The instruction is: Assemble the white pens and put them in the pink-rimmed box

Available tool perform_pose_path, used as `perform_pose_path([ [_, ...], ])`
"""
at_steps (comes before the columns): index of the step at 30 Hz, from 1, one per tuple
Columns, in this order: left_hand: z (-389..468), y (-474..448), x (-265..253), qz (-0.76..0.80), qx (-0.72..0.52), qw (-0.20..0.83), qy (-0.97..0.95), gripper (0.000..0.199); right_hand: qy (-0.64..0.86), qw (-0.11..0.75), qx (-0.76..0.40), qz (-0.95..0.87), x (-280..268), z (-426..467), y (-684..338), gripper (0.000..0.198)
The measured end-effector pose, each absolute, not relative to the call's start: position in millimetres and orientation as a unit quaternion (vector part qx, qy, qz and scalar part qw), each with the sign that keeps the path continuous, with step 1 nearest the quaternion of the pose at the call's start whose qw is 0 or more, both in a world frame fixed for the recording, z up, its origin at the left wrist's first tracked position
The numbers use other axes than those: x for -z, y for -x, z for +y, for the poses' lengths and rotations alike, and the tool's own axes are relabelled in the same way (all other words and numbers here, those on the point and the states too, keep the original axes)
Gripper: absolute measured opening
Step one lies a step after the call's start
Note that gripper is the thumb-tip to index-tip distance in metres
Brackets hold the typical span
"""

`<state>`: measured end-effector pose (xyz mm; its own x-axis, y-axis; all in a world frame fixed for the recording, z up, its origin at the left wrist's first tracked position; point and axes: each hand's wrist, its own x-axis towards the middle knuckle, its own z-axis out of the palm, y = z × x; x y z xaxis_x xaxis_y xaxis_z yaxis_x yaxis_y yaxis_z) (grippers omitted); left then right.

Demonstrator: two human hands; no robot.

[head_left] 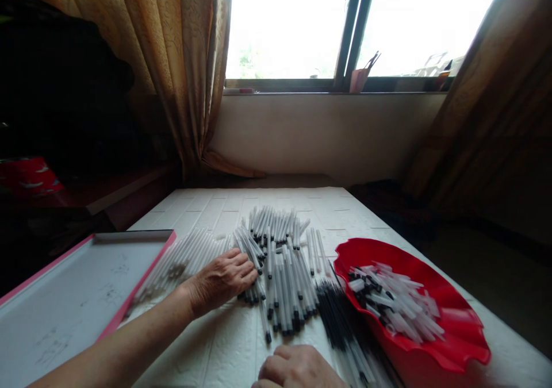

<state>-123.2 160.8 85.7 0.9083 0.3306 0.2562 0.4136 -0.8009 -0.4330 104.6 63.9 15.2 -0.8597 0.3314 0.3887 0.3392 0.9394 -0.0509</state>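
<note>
Many clear pen barrels with black ends point(287, 296) lie in loose heaps at the middle of the white table. My left hand point(228, 273) reaches in from the left over the heap's left side, its fingers curled down and closed on a pen barrel; the fingertips are partly hidden. Low in the picture is my right hand point(297, 371), cut off by the bottom edge, with its fingers folded in. Whatever it may hold is out of sight. Thin black pen refills point(338, 316) lie in a bundle to its right.
A red wavy-rimmed bowl point(459, 325) at the right holds clear pen caps point(405, 302) and small black pieces. More clear barrels point(190, 256) lie left of the heap, beside a pink-edged white tray point(77, 302). The white brick-patterned table point(207, 201) ends before the window wall.
</note>
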Motion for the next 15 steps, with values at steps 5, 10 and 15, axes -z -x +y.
perform_pose_path([
  [5,156.6,120.4,-94.1,-0.153,0.144,0.261,0.942,0.020,0.169,0.199,0.030,-0.965,-18.7,64.9,-103.6,0.020],
  [10,107.7,109.9,-107.5,-0.180,0.245,0.242,0.922,0.029,0.196,0.286,0.026,-0.937,-22.1,61.9,-103.4,0.022],
  [15,54.3,105.7,-94.4,-0.259,0.283,0.193,0.903,0.033,0.294,0.326,-0.032,-0.898,-28.6,57.3,-108.1,0.009],
])
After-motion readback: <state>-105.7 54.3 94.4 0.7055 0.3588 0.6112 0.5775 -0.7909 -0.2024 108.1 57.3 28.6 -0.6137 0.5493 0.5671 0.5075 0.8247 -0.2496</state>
